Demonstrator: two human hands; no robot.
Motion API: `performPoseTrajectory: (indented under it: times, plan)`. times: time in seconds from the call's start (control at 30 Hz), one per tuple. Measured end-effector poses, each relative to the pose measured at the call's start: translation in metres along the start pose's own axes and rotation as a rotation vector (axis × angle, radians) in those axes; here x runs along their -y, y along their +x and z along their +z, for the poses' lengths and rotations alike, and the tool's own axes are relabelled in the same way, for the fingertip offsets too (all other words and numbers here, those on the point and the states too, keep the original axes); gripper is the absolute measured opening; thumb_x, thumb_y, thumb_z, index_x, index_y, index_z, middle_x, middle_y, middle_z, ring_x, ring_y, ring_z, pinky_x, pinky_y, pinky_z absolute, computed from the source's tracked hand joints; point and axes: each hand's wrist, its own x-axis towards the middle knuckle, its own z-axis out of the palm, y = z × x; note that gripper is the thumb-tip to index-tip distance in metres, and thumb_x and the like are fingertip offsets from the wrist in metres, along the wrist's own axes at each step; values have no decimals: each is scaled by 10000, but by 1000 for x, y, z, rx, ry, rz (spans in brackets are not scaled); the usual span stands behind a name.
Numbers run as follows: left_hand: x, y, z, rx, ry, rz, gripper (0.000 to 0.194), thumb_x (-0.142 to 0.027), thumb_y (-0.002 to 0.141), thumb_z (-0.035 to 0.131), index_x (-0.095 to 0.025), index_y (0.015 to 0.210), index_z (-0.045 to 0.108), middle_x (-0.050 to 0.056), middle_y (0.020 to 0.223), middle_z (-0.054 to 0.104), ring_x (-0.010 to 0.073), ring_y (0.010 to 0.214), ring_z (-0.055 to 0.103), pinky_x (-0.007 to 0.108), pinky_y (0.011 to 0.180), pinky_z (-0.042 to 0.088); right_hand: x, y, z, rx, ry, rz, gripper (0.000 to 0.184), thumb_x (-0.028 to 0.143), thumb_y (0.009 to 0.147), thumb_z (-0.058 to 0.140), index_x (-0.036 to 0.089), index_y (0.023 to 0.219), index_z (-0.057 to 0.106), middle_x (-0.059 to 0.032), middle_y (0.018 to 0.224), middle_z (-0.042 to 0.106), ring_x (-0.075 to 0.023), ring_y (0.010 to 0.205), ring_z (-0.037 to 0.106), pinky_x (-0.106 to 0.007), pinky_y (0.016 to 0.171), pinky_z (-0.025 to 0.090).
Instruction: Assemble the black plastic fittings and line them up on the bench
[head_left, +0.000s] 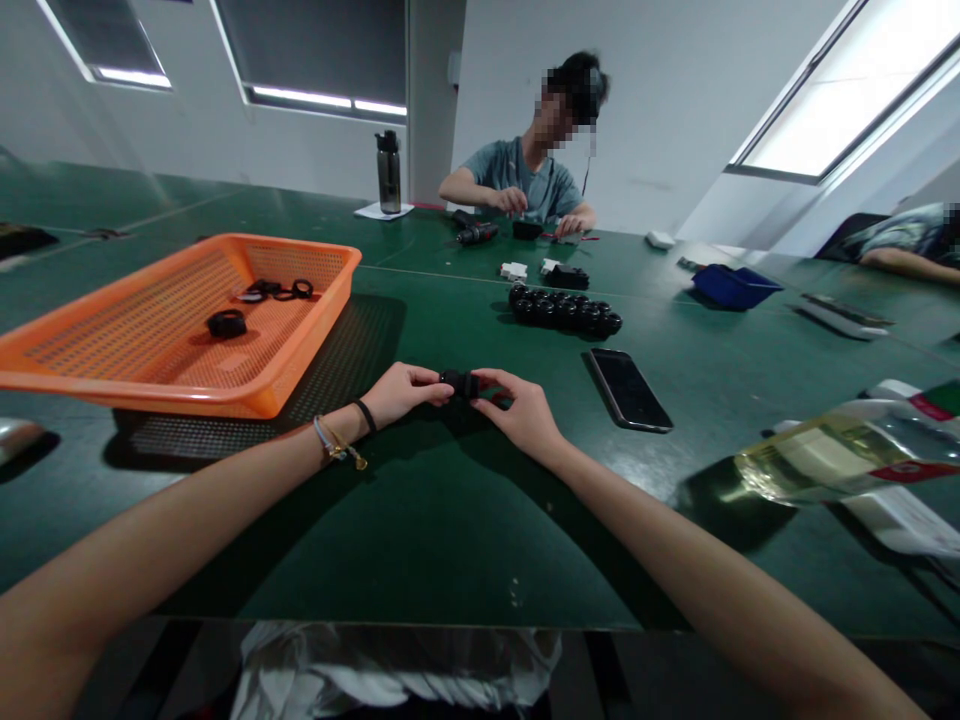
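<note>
Between my two hands is a small black part (460, 384), held just above the green table (420, 540). My left hand (405, 390) pinches its left end between thumb and fingers. The thumb and forefinger of my right hand (521, 405) grip its right end. Fingertips cover both ends, so its exact kind cannot be made out. Left of my hands stands an orange plastic basket (300, 360) with a few black pieces (226, 323) on its floor. Beyond my right hand lies a cluster of shiny black round pieces (564, 311) in rows.
A phone (630, 390) lies right of my hands. Farther right are a bottle of yellowish liquid (840, 455) on its side and a blue tray (735, 287). Across the table a co-worker (525, 180) handles parts near a power drill (477, 233). A dark water bottle (388, 172) stands behind.
</note>
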Motion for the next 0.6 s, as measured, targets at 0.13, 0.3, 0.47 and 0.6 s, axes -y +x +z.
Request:
performPoseTrajectory:
  times: [0.13, 0.3, 0.47, 0.6]
  plan:
    - [-3, -2, 0, -4, 5, -7, 112, -218, 606, 620, -121, 552, 609, -16, 553, 601, 89, 556, 530, 211, 622, 416, 1, 0, -1, -48, -57, -22, 284, 176, 690, 580, 219, 971, 585, -26, 889, 609, -140, 805, 567, -268, 642, 480]
    - [-4, -2, 0, 2, 31, 5, 131, -232, 603, 622, -120, 538, 605, -19, 534, 588, 87, 546, 517, 204, 600, 397, 3, 0, 0, -62, -66, -33, 261, 171, 683, 588, 197, 942, 577, -24, 859, 610, -133, 767, 566, -277, 668, 476]
    - [-3, -1, -1, 3, 54, 13, 147, -243, 606, 617, -122, 524, 599, -19, 528, 584, 84, 538, 507, 201, 591, 389, 1, -1, 2, -76, -29, -16, 256, 175, 681, 589, 177, 935, 558, -28, 864, 611, -131, 762, 570, -284, 694, 478]
    - [-1, -1, -1, 7, 40, 13, 148, -252, 602, 620, -123, 531, 601, -17, 531, 588, 86, 538, 511, 202, 591, 390, -1, 0, 2, -69, -26, -18, 249, 184, 684, 587, 187, 932, 563, -26, 870, 615, -131, 761, 572, -294, 710, 479]
